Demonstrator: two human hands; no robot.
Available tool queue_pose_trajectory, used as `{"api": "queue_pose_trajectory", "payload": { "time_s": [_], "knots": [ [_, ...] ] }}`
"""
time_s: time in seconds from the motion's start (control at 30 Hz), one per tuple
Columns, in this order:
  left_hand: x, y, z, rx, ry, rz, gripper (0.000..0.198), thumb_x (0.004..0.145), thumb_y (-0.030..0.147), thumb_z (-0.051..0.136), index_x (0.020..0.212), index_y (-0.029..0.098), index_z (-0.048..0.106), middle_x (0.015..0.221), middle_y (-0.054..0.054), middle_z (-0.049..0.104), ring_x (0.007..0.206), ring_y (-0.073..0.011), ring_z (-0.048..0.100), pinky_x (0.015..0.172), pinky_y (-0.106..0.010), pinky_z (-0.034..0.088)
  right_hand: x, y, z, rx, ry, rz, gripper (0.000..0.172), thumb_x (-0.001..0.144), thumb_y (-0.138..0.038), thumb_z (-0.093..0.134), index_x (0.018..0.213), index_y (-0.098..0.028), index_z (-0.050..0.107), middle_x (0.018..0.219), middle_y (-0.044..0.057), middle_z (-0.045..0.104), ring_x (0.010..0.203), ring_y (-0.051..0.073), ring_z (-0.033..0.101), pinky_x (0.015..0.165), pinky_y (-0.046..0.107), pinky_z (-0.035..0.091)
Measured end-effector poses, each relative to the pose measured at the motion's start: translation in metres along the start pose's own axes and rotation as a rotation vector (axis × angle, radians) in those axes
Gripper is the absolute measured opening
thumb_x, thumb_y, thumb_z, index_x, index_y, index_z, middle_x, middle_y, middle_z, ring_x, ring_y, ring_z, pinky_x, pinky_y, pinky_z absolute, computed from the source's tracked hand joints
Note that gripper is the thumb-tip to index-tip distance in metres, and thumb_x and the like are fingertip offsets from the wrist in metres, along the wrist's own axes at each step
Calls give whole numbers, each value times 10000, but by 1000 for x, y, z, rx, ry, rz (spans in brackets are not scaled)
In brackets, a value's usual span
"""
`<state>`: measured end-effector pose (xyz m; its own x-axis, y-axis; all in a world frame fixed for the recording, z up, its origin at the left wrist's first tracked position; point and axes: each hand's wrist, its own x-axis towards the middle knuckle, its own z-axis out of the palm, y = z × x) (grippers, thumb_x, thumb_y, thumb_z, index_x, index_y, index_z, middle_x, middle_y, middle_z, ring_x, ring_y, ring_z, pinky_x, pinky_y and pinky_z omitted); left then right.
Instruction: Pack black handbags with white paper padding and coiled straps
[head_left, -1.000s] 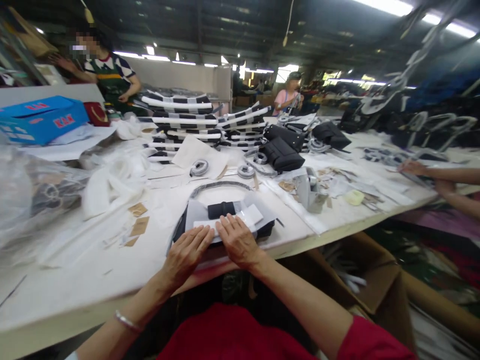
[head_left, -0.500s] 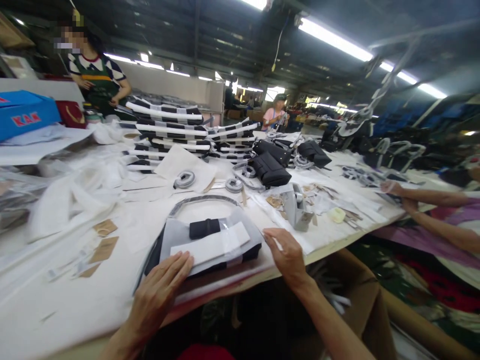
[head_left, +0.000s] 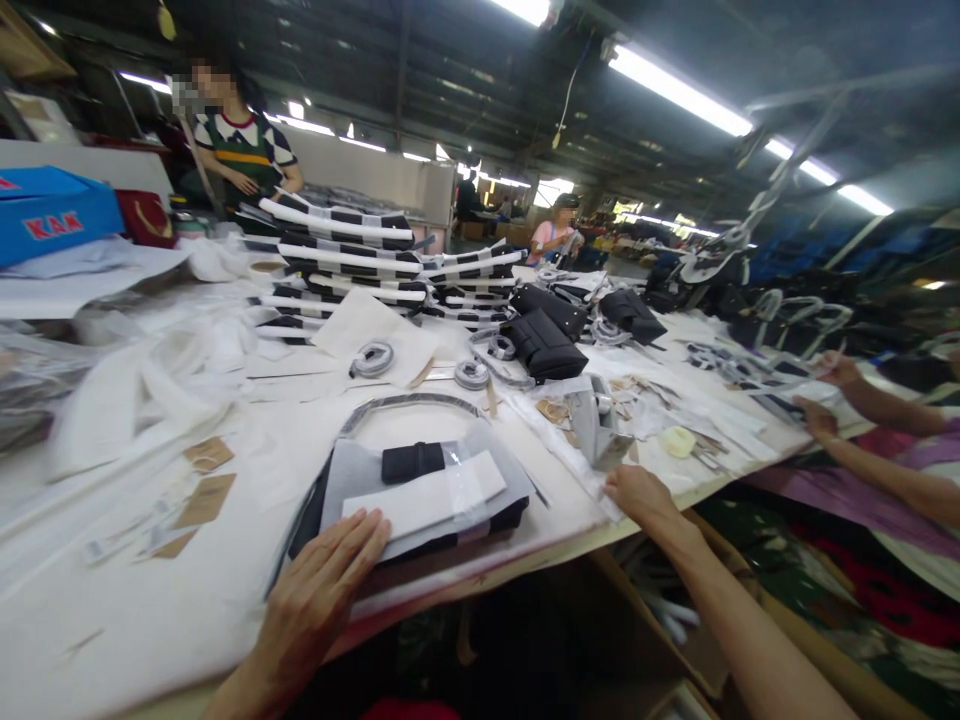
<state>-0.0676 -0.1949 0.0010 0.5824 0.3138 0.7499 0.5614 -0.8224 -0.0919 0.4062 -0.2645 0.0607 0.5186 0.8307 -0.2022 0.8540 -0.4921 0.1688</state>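
Observation:
In front of me a dark handbag (head_left: 510, 518) lies flat on the table, its wrapped handle (head_left: 416, 400) arching toward the back. A pale grey sheet (head_left: 349, 455) covers its upper face. On that rest a small black folded piece (head_left: 397, 464) and a white strip (head_left: 420, 503) with clear tape across it. My left hand (head_left: 322, 575) lies flat, fingers stretched over the strip's left end and the bag's near edge. Right of the bag, my right hand (head_left: 649, 500) has its fingers curled together just before a grey tape dispenser (head_left: 589, 420); anything between them is hidden.
Stacked black-and-white wrapped pieces (head_left: 345, 262) stand at the back, beside black bags (head_left: 544, 345). Coiled straps (head_left: 373, 359), brown tags (head_left: 206, 500) and a yellowish tape roll (head_left: 677, 441) lie about. A co-worker's hands (head_left: 817, 415) work at the right; other people stand farther back.
My right hand has moved right, away from the bag's right edge to the front of the tape dispenser. My left hand stays on the bag. The co-worker's hands at right have moved apart.

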Motion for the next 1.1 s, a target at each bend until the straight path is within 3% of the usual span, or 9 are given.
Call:
{"api": "queue_pose_trajectory", "payload": {
  "time_s": [0.1, 0.33, 0.5, 0.73, 1.1],
  "knots": [
    [3, 1, -2, 2, 16, 0, 435, 943, 48, 374, 1297, 183, 586, 1261, -68, 658, 1194, -213, 593, 1066, -351, 406, 4, -7, -7, -66, -18, -56, 206, 847, -147, 540, 870, -116, 742, 947, 197, 724, 933, 287, 684, 705, 302, 434],
    [7, 2, -5, 15, 29, 9, 419, 943, 50, 370, 1259, 182, 613, 1233, -67, 673, 1144, -211, 620, 1036, -346, 418, 2, -9, -17, -73, -71, -150, 143, 754, -129, 600, 771, -95, 738, 801, 178, 725, 807, 253, 699, 650, 267, 438],
    [9, 1, -6, 26, 32, 29, 420, 934, 28, 364, 1241, 162, 618, 1226, -73, 677, 1127, -221, 628, 1010, -351, 427, 0, -12, -18, -88, -56, -148, 193, 786, -100, 555, 821, -97, 745, 856, 191, 728, 874, 270, 700, 695, 286, 457],
    [9, 2, -7, 21, 45, 27, 425, 924, 23, 375, 1244, 163, 617, 1219, -81, 680, 1117, -224, 636, 998, -353, 438, -6, -19, -5, -116, 8, -124, 239, 854, -142, 519, 933, -25, 712, 980, 284, 687, 984, 329, 667, 802, 367, 466],
    [7, 2, -6, 18, 52, 18, 435, 918, 34, 388, 1260, 183, 611, 1225, -67, 677, 1130, -219, 629, 994, -345, 449, -14, -1, -20, -40, 101, 35, 291, 878, -219, 469, 961, -194, 746, 970, 131, 734, 929, 246, 680, 717, 287, 439]
  ]
}}
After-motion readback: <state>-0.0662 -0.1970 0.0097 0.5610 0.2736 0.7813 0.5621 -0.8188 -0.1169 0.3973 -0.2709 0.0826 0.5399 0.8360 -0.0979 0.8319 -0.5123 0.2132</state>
